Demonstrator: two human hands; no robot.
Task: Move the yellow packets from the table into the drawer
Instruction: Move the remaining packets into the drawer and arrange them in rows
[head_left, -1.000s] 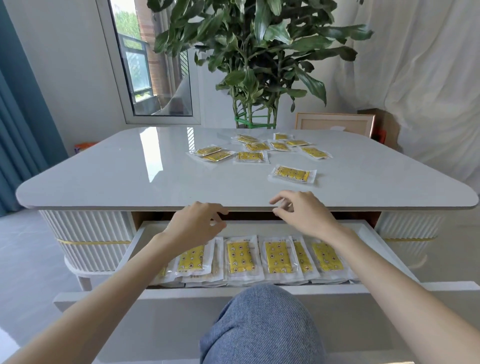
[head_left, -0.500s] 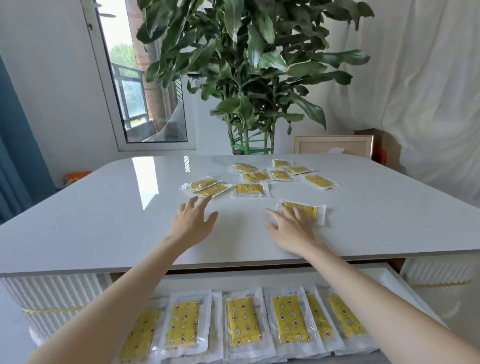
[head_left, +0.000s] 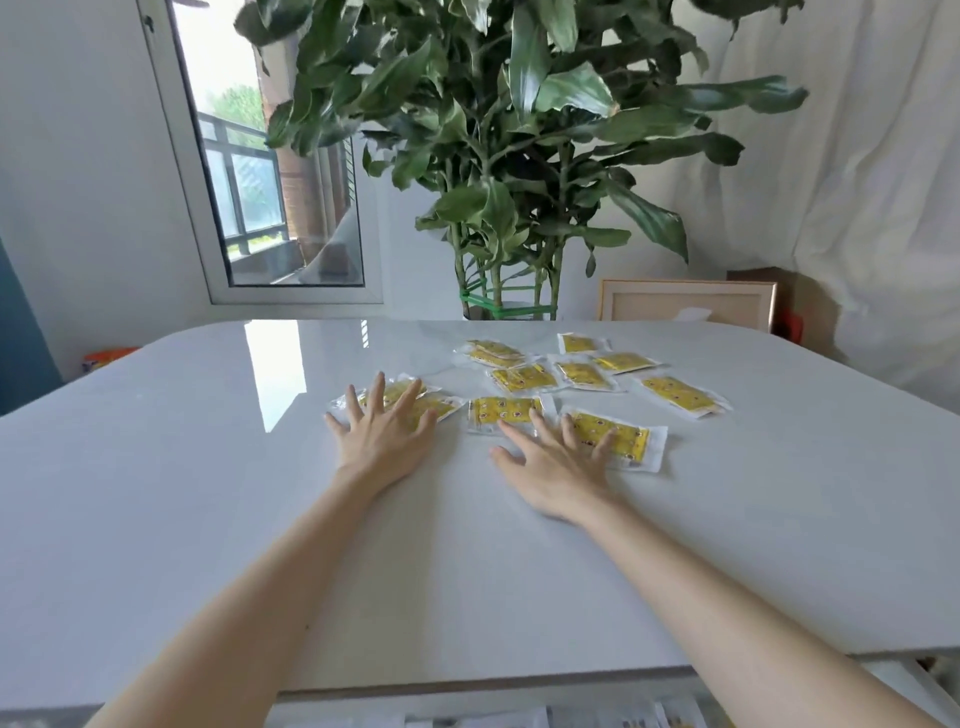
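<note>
Several yellow packets in clear wrappers lie scattered on the far half of the white table (head_left: 156, 467). My left hand (head_left: 382, 434) is spread flat, its fingers resting on a pair of overlapping packets (head_left: 441, 402). My right hand (head_left: 558, 460) is also spread, fingertips touching one packet (head_left: 504, 413) and a larger packet (head_left: 623, 439) to its right. Neither hand has lifted anything. The open drawer (head_left: 519, 719) shows only as a sliver under the table's front edge, with white packet edges inside.
More packets (head_left: 675, 395) lie further back and right. Behind the table stand a big leafy plant (head_left: 498, 171), a wooden picture frame (head_left: 685, 306) and a white curtain (head_left: 857, 182). A window (head_left: 270, 208) is at the back left.
Both hands rose from the drawer and reached forward over the table, landing on the nearest packets. The view tilted up, so the drawer has almost left the frame.
</note>
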